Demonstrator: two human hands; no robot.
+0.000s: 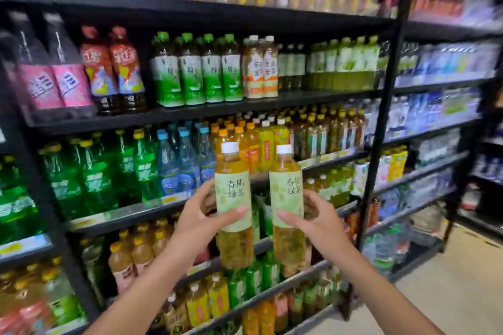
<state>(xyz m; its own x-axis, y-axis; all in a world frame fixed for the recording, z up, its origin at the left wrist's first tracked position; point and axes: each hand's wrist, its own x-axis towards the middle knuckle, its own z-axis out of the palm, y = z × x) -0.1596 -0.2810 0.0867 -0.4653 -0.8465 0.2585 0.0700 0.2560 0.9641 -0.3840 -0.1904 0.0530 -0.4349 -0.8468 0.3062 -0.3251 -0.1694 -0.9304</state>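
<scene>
I hold two alike bottles of green tea upright and side by side in front of a drinks shelf. Each has a white cap, a pale green label and yellow tea inside. My left hand [202, 212] grips the left bottle [233, 190] around the label, thumb across its front. The right bottle [287, 193] is gripped the same way by my right hand [315, 219]. A narrow gap separates the two bottles. Both are held in the air, off the shelves.
A black shelf rack [190, 114] full of drinks fills the view: cans on top, green tea bottles [196, 71], green soda bottles [89, 171], orange drinks below. A black upright post [381, 122] splits it from water shelves at the right. Pale floor [449, 294] lies lower right.
</scene>
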